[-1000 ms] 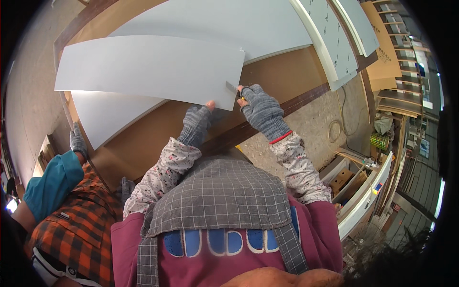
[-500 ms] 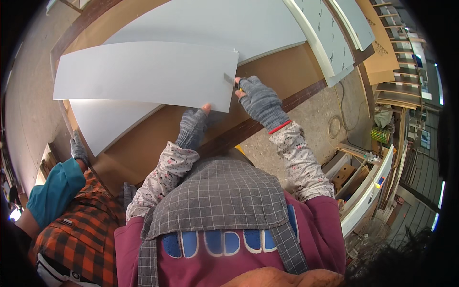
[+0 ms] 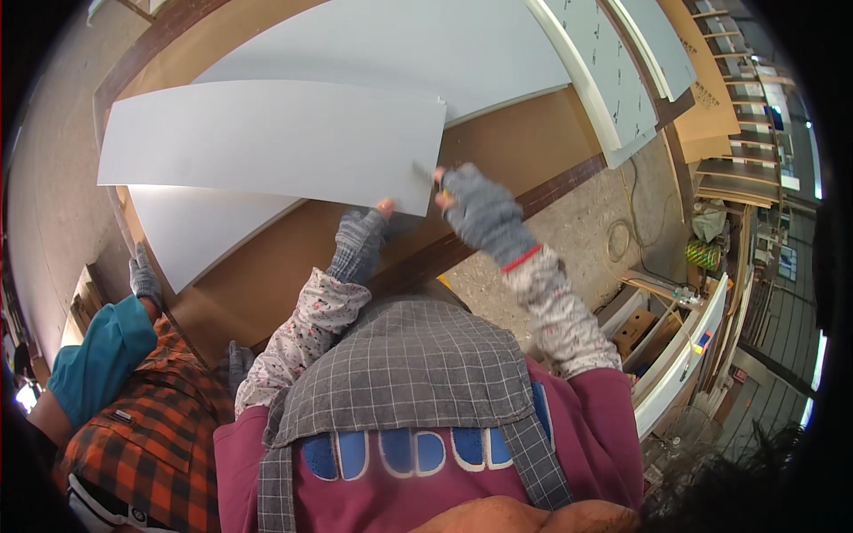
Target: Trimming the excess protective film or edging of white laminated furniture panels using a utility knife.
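A long white panel lies tilted over a brown workbench. My left hand, in a grey fingerless glove, pinches the panel's near edge close to its right corner, fingertip on top. My right hand, gloved the same way, is closed on a small bladed tool with a yellow part. The thin tip of the tool touches the panel's right end near the corner. Both hands sit a short span apart at that corner.
A second white panel lies under the first and a larger one behind it. A co-worker in an orange plaid shirt stands at lower left, gloved hand at the bench edge. White boards, cable and boxes are at the right.
My right hand has slid slightly along the panel's right end toward the near corner. My left hand keeps its hold on the near edge.
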The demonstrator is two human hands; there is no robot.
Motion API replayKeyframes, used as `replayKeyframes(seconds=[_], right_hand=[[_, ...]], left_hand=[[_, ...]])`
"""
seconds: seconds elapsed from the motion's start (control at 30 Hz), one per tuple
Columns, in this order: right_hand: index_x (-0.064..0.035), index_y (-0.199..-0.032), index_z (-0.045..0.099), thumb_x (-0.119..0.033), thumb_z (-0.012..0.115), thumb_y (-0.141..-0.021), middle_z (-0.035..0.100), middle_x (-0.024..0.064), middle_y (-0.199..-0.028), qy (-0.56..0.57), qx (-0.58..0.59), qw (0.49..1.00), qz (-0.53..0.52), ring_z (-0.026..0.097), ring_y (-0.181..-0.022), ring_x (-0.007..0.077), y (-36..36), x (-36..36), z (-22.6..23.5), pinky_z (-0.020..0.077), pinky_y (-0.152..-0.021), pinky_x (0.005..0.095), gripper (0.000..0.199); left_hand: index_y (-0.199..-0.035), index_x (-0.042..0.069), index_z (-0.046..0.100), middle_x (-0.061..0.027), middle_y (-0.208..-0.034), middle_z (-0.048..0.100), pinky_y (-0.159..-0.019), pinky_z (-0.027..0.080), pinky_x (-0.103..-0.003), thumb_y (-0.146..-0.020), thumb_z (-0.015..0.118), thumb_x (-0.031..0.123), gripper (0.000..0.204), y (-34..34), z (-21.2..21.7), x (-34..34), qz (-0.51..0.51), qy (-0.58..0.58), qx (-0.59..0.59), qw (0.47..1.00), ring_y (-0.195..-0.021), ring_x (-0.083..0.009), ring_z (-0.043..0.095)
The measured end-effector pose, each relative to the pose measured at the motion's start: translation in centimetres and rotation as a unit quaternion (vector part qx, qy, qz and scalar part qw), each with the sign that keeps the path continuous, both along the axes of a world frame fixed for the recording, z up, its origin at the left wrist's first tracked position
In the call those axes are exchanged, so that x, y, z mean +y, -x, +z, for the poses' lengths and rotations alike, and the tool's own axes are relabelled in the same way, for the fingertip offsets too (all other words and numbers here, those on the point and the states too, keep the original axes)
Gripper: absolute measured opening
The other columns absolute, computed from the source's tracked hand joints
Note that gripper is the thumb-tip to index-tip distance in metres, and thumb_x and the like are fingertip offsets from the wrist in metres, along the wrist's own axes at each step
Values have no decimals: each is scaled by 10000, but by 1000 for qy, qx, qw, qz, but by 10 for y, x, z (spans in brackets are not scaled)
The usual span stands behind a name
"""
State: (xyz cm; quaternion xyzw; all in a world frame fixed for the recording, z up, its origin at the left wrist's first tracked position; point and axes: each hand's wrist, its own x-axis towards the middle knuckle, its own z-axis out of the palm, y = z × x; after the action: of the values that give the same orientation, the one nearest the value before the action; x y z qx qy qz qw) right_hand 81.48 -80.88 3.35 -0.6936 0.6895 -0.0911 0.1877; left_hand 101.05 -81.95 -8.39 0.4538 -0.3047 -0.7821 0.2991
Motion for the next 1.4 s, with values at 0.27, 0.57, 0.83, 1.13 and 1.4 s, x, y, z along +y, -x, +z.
replayKeyframes(seconds=[0.27,0.57,0.83,1.13,1.4], right_hand=[[-92,-1068,543,-257,557,-792,541,104,-887,43,4,999,-26,567,-736,282,9,-26,-9,465,-619,355,322],[-93,-1075,542,-264,557,-780,535,105,-906,26,6,1000,0,565,-758,277,4,-13,-5,466,-638,355,341],[-124,-1075,547,-251,560,-780,530,98,-903,23,25,999,27,567,-748,272,-1,9,-10,465,-619,354,321],[-105,-1089,538,-258,547,-791,532,102,-930,-17,-11,1000,-16,569,-780,277,1,-5,1,467,-645,367,335],[-108,-1070,546,-244,528,-806,527,109,-863,57,6,998,-7,556,-707,288,12,-30,-8,454,-597,366,298]], left_hand=[[-1100,-50,449,-163,-1016,548,-784,491,-393,-813,569,256,437,-2,20,-2,-1,-6,17,1000,-914,-272,565],[-1111,-60,426,-160,-1012,538,-779,494,-397,-803,585,249,465,-9,12,10,15,-10,-3,1000,-901,-282,568],[-1117,-39,434,-149,-1027,540,-791,492,-399,-813,574,243,438,-2,35,5,41,-20,104,994,-914,-271,565],[-1120,-42,443,-155,-1049,539,-809,485,-378,-826,555,236,420,-2,42,6,52,-31,115,992,-907,-258,570],[-1112,-51,452,-154,-1052,541,-810,489,-363,-852,511,206,371,-9,35,6,-3,-16,35,999,-930,-258,563]])
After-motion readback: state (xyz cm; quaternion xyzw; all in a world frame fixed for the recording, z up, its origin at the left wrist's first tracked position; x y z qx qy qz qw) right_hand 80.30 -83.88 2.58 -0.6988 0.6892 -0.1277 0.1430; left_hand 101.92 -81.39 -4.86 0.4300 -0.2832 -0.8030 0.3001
